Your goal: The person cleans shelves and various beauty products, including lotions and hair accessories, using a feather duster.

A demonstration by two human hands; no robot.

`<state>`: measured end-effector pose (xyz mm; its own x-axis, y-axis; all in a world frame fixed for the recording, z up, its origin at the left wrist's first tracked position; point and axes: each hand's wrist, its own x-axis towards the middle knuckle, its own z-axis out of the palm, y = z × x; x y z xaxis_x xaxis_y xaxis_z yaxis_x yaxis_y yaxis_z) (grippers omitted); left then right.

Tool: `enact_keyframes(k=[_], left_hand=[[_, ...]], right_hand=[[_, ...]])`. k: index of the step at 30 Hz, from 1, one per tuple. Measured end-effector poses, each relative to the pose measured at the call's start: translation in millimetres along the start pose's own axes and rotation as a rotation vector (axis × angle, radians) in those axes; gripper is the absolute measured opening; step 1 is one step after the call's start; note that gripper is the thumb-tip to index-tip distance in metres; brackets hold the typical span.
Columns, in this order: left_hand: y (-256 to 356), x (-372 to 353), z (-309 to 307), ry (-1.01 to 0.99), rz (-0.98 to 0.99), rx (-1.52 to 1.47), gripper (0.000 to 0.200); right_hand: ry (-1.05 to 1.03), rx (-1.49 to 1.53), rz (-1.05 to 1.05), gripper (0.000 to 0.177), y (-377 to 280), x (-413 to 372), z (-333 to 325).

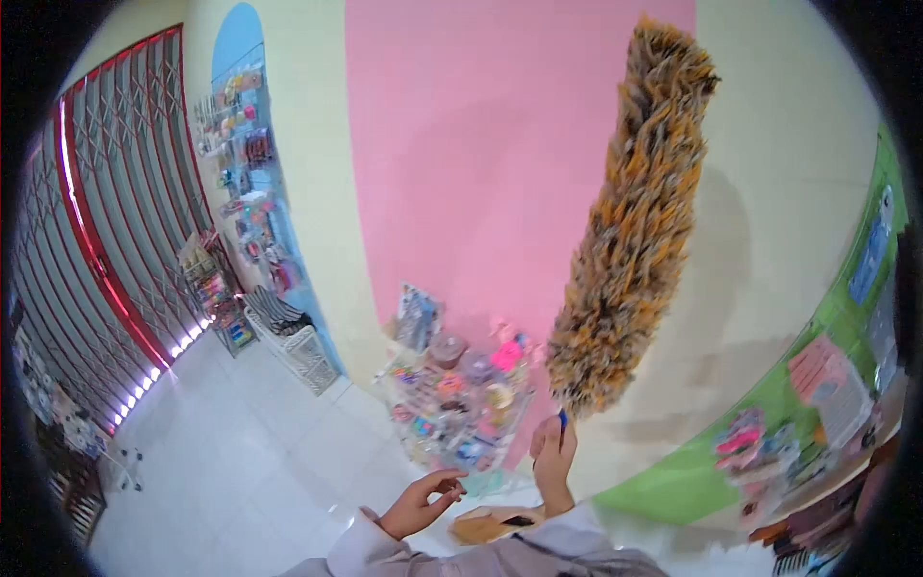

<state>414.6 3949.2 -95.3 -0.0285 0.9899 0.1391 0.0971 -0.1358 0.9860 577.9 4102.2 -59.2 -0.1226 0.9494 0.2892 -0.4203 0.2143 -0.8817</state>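
Observation:
A long fluffy duster (635,212) in mottled orange, grey and black stands up in front of the pink and cream wall. My right hand (554,460) is wrapped round its blue handle, just below the fluffy head. Lower and to the left, my left hand (423,504) hangs with curled fingers apart, holding nothing. Behind both hands stands a rack of small colourful goods (452,399) in packets and tubs. A tan object with a dark opening (486,527) lies below, between my forearms.
Red-framed folding shutters (125,231) close off the left side. Packaged trinkets (252,144) hang on a blue wall panel near a white woven basket (306,358). More hanging goods (755,447) are on the green-painted wall at right. White floor tiles (231,452) run along the left.

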Motion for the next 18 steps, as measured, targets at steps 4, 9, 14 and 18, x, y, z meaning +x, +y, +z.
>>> enact_keyframes(k=[4,9,14,18], left_hand=[[11.9,-91.0,-87.5,0.124,-0.048,-0.009,0.034],[-6.5,-168.2,-174.7,0.425,-0.049,-0.05,0.029],[0.5,-192.8,-238.8,0.448,-0.042,-0.127,0.028],[-15.8,-186.8,-283.0,0.386,-0.035,-0.139,0.03]], right_hand=[[0.046,0.047,0.057,0.02,24.0,-43.6,68.7],[0.058,0.108,0.1,0.03,24.1,-70.6,156.6],[0.059,0.036,0.143,0.031,42.4,-97.5,215.8],[0.098,0.011,0.063,0.035,69.5,-86.2,246.7]])
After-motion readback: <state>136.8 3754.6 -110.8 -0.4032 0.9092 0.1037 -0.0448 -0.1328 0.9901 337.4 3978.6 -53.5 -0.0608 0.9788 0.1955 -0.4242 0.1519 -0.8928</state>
